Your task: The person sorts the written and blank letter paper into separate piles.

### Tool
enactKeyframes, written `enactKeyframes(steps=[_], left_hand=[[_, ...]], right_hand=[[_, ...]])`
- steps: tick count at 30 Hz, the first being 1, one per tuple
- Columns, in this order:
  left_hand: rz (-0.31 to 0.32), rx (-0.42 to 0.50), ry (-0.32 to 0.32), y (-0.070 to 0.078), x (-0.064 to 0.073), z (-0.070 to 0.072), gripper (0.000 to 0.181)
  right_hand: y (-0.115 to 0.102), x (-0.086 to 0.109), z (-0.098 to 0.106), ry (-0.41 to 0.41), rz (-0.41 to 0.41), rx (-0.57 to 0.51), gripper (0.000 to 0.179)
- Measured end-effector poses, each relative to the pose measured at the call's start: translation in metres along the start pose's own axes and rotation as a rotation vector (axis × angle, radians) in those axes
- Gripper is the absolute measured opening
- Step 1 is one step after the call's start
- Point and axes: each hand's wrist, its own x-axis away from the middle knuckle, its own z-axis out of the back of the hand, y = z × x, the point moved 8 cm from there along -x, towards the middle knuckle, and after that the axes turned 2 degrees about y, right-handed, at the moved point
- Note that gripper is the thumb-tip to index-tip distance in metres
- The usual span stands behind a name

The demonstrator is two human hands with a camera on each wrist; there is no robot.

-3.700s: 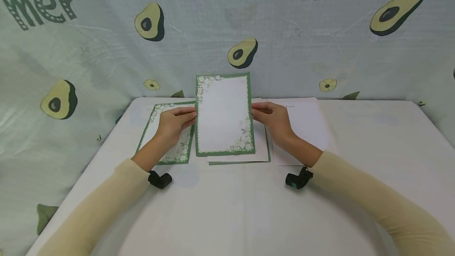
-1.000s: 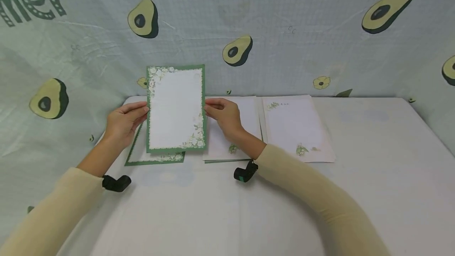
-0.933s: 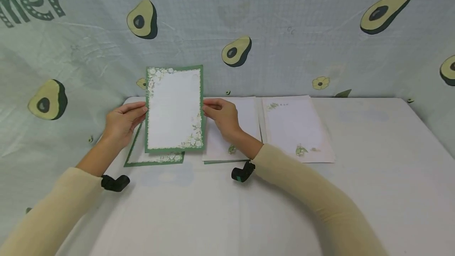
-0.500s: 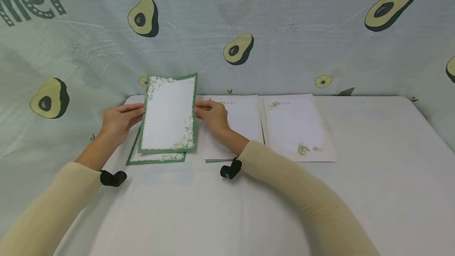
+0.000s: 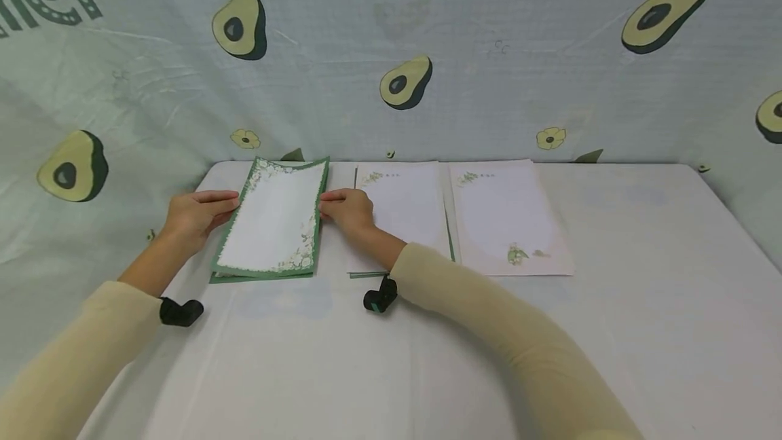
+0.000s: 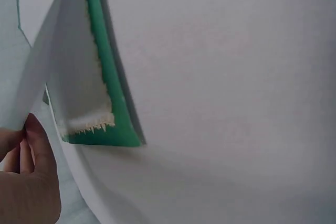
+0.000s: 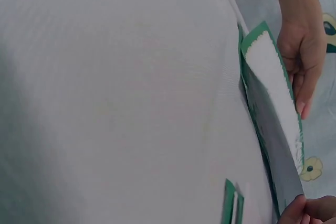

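Observation:
In the head view, a white sheet of paper with a green floral border (image 5: 271, 216) is held low over the left pile, bowed slightly. My left hand (image 5: 192, 218) pinches its left edge, and my right hand (image 5: 349, 212) pinches its right edge. Beneath it lies another green-bordered sheet (image 5: 263, 279), mostly covered. From the left wrist, the raised paper (image 6: 39, 72) curves up from the thumb and fingers, with the lower sheet's green border (image 6: 113, 93) on the table. The right wrist view shows the sheet (image 7: 270, 69) spanning between both hands.
A middle pile of pale pink floral sheets (image 5: 406, 212), with green edges showing below, lies right of the held sheet. Another pale floral sheet (image 5: 504, 223) lies further right. The white table (image 5: 366, 372) ends at the avocado-print backdrop (image 5: 476, 87).
Both hands have carried the green-bordered sheet left from over the middle pile, then lowered it from nearly upright until it almost covers the left sheet. The middle pile is more exposed.

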Motion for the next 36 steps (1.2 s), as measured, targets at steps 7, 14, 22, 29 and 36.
enactKeyframes(steps=[7,14,22,29,36], left_hand=[[0.03,-0.041,0.01,-0.008,-0.003,0.011,0.009],[0.027,-0.083,-0.003,-0.008,-0.003,0.015,0.011],[-0.023,-0.337,0.031,-0.007,-0.006,0.014,0.032],[-0.063,-0.518,0.051,-0.008,-0.01,0.013,0.035],[-0.256,-0.711,0.108,0.011,0.005,0.0,0.023]], right_hand=[[-0.005,0.004,-0.005,-0.025,-0.024,0.069,0.01],[-0.009,0.007,-0.007,-0.057,-0.066,0.054,0.013],[-0.012,0.004,-0.006,-0.135,-0.119,0.085,0.014],[-0.028,0.008,0.007,-0.208,-0.148,0.116,0.025],[-0.04,0.005,0.031,-0.236,-0.109,0.099,0.027]])
